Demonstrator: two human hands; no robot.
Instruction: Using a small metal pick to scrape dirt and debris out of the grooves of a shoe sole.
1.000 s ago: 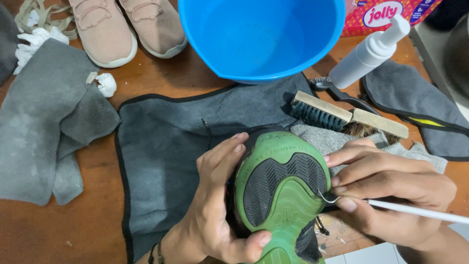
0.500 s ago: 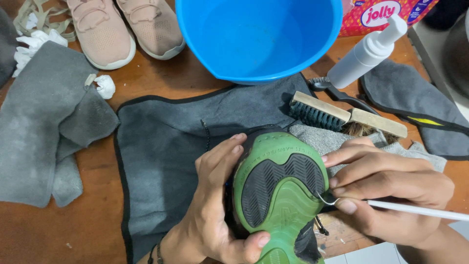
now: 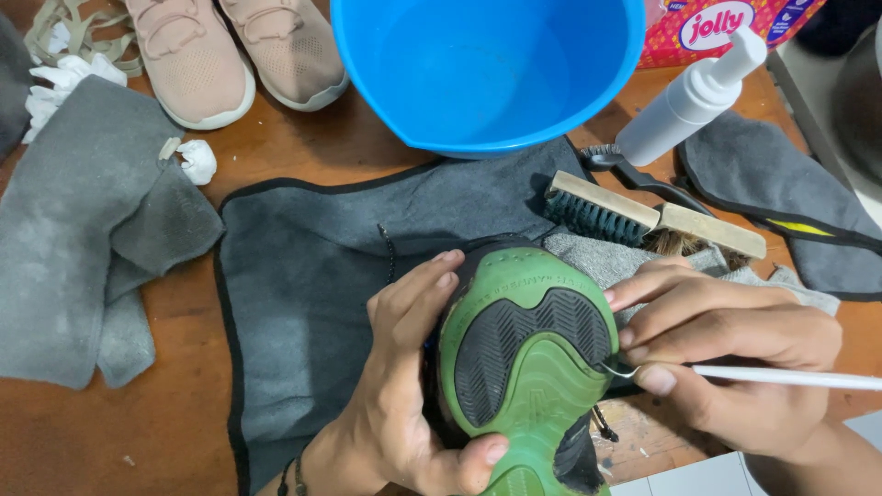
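A shoe (image 3: 528, 358) with a green and dark grey sole lies sole-up over a dark grey cloth (image 3: 312, 285). My left hand (image 3: 404, 367) wraps around its left side and grips it, thumb across the lower sole. My right hand (image 3: 726, 363) holds a thin white-handled tool with a metal hook (image 3: 781, 377); the hook's tip touches the right edge of the sole.
A blue basin (image 3: 487, 64) stands at the top centre. A white pump bottle (image 3: 689, 101), two wooden brushes (image 3: 652, 220) and a grey cloth (image 3: 781, 184) lie to the right. A pair of pink shoes (image 3: 230, 50), a grey towel (image 3: 83, 230) and crumpled white paper (image 3: 196, 161) lie to the left.
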